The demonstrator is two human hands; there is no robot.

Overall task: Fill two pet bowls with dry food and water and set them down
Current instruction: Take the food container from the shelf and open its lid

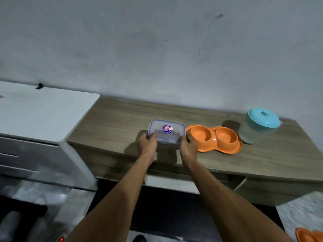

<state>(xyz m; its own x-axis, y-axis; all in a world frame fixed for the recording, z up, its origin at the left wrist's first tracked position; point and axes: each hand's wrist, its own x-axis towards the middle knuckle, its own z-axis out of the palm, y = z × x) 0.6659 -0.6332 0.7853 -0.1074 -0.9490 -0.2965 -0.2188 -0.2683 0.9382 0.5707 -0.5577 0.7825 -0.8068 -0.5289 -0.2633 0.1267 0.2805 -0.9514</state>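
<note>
A clear plastic food container (167, 130) with a blue-edged lid and a small label sits on the wooden counter (262, 159). My left hand (147, 142) grips its left side and my right hand (189, 144) grips its right side. Just to the right lies an orange double pet bowl (215, 138), both of its cups empty. Farther right stands a translucent jug with a turquoise lid (258, 127). What the container holds cannot be made out.
A white appliance top (43, 110) adjoins the counter on the left, with a grey wall behind. Another orange bowl's edge (309, 235) shows at the bottom right corner on the floor. Dark floor lies below the counter front.
</note>
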